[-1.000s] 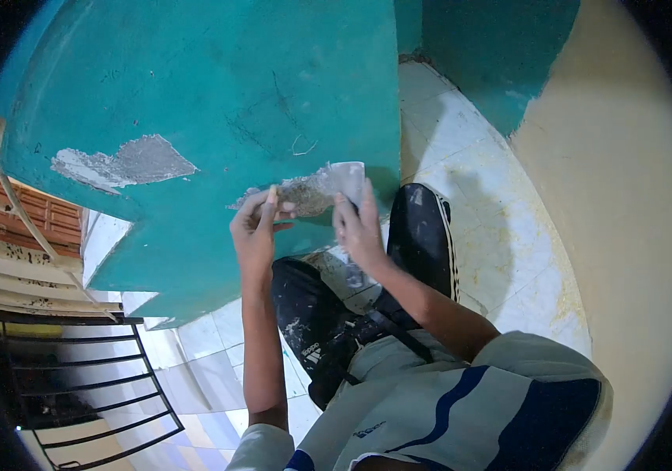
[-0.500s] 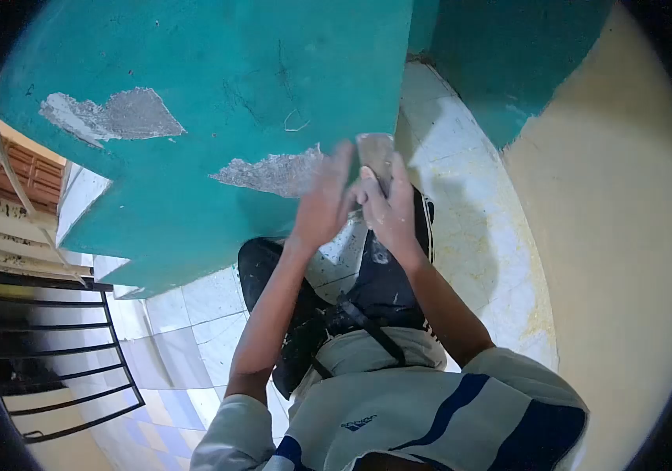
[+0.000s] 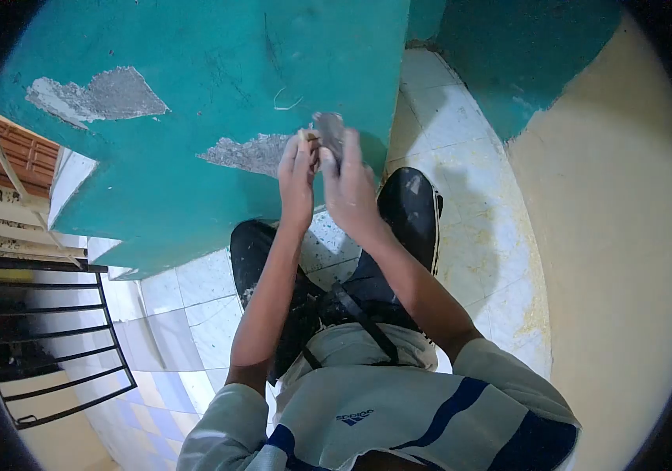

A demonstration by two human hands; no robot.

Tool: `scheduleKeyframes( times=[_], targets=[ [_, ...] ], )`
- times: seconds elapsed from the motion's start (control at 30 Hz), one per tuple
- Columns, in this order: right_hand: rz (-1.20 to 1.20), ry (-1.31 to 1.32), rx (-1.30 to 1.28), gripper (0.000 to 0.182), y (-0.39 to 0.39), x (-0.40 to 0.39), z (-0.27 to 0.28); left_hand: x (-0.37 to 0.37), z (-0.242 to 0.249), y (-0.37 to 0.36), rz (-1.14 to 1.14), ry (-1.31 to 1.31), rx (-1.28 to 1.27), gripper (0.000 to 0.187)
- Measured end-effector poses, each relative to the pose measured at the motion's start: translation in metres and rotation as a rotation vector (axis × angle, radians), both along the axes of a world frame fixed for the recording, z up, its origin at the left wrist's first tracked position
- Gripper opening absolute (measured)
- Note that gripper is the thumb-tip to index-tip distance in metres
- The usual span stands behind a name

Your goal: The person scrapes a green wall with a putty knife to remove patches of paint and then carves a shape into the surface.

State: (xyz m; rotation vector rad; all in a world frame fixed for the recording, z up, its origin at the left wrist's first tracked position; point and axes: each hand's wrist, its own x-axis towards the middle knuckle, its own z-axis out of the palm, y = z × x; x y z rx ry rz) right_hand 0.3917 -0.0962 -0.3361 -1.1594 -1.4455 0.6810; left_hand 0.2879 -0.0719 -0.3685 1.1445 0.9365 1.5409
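My right hand (image 3: 351, 196) is closed on a flat grey rectangular piece (image 3: 329, 129), with the thumb along its near face. The exact kind of that piece is not clear. Close beside it, my left hand (image 3: 296, 184) has its fingers bent and pressed together at the left edge of the piece. What those fingertips hold is hidden. Both hands look dusty. Just behind them, a bare grey patch (image 3: 245, 153) of peeled paint shows on the teal wall (image 3: 194, 55), partly covered by my left hand.
Another peeled patch (image 3: 116, 96) lies higher on the wall at left. White floor tiles (image 3: 473, 212) with yellowish stains run along a cream wall (image 3: 611, 235) at right. A black metal grille (image 3: 53, 345) stands at lower left. My bent knees flank the work area.
Both hands have shifted left and slightly up, the right one carrying the grey piece. My left hand's spread fingers have curled in against it. The view has tilted a little.
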Motion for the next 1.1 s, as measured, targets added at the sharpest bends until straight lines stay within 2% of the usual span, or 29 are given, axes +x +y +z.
scheduleKeyframes(
  times=[0.07, 0.2, 0.37, 0.57, 0.67, 0.77, 0.97, 1.1],
  targets=[
    [0.012, -0.007, 0.051, 0.029, 0.005, -0.019, 0.001, -0.005, -0.002, -0.002, -0.119, -0.219, -0.142, 0.036],
    [0.041, 0.014, 0.054, 0.030, 0.013, -0.045, -0.004, -0.015, 0.013, -0.002, -0.249, -0.248, -0.151, 0.036],
    [-0.073, -0.092, 0.136, 0.035, 0.015, -0.060, -0.009, -0.027, 0.017, 0.006, -0.272, -0.281, -0.206, 0.034],
    [-0.029, 0.081, 0.026, 0.042, 0.020, -0.074, -0.016, -0.036, 0.019, 0.012, -0.291, -0.313, -0.251, 0.032],
    [-0.121, 0.018, 0.078, 0.044, 0.020, -0.082, -0.016, -0.045, 0.020, 0.015, -0.304, -0.316, -0.277, 0.030],
    [-0.031, 0.203, -0.067, 0.044, 0.008, -0.087, 0.006, -0.056, 0.022, 0.017, -0.323, -0.311, -0.307, 0.029],
    [-0.050, 0.320, 0.014, 0.038, 0.007, -0.100, 0.015, -0.071, 0.027, 0.021, -0.381, -0.283, -0.326, 0.026],
    [-0.095, 0.299, 0.071, 0.037, 0.011, -0.107, 0.011, -0.070, 0.036, 0.019, -0.391, -0.291, -0.320, 0.024]
  ],
)
